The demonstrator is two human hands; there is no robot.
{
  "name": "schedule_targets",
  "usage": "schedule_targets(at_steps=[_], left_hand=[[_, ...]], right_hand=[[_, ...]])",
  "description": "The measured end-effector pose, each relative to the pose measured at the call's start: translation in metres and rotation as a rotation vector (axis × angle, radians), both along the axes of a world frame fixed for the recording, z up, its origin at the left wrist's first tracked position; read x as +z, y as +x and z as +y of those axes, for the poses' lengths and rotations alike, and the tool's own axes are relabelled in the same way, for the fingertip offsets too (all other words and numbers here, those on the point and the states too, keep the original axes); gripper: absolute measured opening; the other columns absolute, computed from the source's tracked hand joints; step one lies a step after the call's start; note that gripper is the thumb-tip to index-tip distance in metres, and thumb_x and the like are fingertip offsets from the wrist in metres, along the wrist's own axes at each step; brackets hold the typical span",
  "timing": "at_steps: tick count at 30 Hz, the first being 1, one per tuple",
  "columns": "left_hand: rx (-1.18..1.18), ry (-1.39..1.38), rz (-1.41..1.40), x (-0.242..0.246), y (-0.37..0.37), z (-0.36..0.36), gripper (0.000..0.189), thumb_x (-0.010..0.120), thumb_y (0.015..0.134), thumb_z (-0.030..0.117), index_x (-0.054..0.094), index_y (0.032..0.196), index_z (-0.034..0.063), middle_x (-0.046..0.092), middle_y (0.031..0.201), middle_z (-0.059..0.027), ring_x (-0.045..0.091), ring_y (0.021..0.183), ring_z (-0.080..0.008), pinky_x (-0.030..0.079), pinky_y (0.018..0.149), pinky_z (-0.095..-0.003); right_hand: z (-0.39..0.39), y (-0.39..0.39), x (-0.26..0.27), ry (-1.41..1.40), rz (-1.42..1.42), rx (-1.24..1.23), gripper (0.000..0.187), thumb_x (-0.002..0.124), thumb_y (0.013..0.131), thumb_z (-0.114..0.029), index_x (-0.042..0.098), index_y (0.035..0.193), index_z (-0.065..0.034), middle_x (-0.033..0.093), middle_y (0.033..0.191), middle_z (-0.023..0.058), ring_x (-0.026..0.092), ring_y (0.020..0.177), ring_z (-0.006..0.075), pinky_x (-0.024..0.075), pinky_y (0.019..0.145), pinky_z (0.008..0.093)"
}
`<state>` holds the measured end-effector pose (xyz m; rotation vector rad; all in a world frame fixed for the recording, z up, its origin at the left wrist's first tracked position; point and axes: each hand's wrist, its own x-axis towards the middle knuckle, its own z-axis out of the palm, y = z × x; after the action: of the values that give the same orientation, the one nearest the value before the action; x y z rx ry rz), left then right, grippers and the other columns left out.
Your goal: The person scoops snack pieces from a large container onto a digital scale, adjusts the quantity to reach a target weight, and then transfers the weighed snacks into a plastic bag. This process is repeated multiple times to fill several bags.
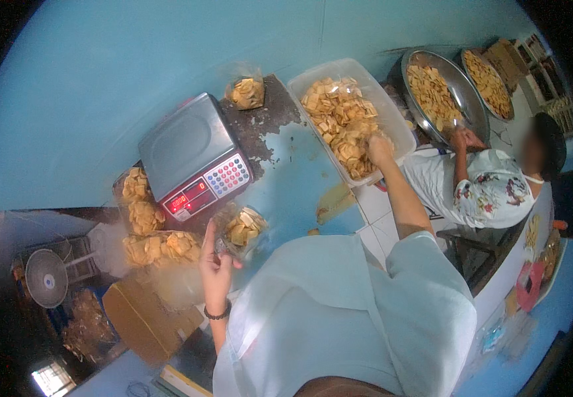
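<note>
My left hand [217, 268] has its index finger stretched out, while the thumb and other fingers pinch the edge of a clear plastic bag [244, 227] partly filled with yellow chips. This bag is at the near side of the table, in front of a digital scale [194, 154]. The scale's metal pan has nothing on it and its red display is lit. My right hand [380, 150] reaches into a translucent plastic tub [396, 119] of flat, yellow chips [338, 106]. Its fingertips are blurred among the chips, so their grip is unclear.
One filled bag [247, 93] stands behind the scale; several more bags [162, 248] line its left side. At right, a seated person [484, 188] handles chips at a large metal basin [470, 104]. A cardboard box [152, 320] and a fan [47, 279] are at lower left.
</note>
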<state>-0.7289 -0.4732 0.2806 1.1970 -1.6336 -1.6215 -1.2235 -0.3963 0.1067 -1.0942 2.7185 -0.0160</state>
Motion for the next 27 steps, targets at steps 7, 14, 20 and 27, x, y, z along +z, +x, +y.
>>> schedule_targets(at_steps=[7, 14, 20, 27], left_hand=[[0.038, -0.014, 0.003, -0.006, 0.000, 0.003, 0.078, 0.041, 0.078, -0.013, 0.036, 0.154, 0.0056, 0.037, 0.158, -0.0146, 0.062, 0.066, -0.0075, 0.055, 0.062, -0.0220], [-0.003, -0.133, 0.004, -0.014, 0.015, 0.006, 0.078, 0.040, 0.080, -0.015, 0.036, 0.154, 0.0081, 0.037, 0.158, -0.0096, 0.061, 0.066, -0.0073, 0.054, 0.062, -0.0229], [0.030, -0.052, 0.112, -0.009, 0.026, 0.008, 0.077, 0.043, 0.081, -0.017, 0.037, 0.154, 0.0083, 0.036, 0.159, -0.0102, 0.061, 0.071, -0.0063, 0.054, 0.061, -0.0231], [-0.014, -0.039, 0.163, -0.010, 0.052, 0.009, 0.080, 0.042, 0.082, -0.015, 0.032, 0.156, 0.0122, 0.034, 0.160, -0.0099, 0.059, 0.070, -0.0059, 0.053, 0.063, -0.0235]], right_hand=[[-0.053, 0.041, 0.182, -0.442, 0.178, 0.629, 0.013, 0.063, 0.087, -0.017, 0.069, 0.095, -0.0086, 0.069, 0.096, 0.0146, 0.066, 0.088, 0.0367, 0.0512, 0.075, 0.0457], [-0.128, 0.113, 0.288, -0.780, 0.106, 0.990, 0.014, 0.066, 0.089, -0.016, 0.067, 0.096, -0.0038, 0.066, 0.090, 0.0135, 0.063, 0.081, 0.0354, 0.0507, 0.069, 0.0414], [-0.196, 0.166, 0.313, -1.020, 0.070, 1.063, 0.012, 0.065, 0.091, -0.010, 0.067, 0.100, -0.0026, 0.067, 0.092, 0.0131, 0.065, 0.083, 0.0330, 0.0519, 0.072, 0.0385], [-0.288, 0.224, 0.312, -1.001, 0.086, 1.278, 0.018, 0.065, 0.090, -0.010, 0.065, 0.107, -0.0039, 0.067, 0.094, 0.0134, 0.064, 0.082, 0.0335, 0.0517, 0.069, 0.0389]])
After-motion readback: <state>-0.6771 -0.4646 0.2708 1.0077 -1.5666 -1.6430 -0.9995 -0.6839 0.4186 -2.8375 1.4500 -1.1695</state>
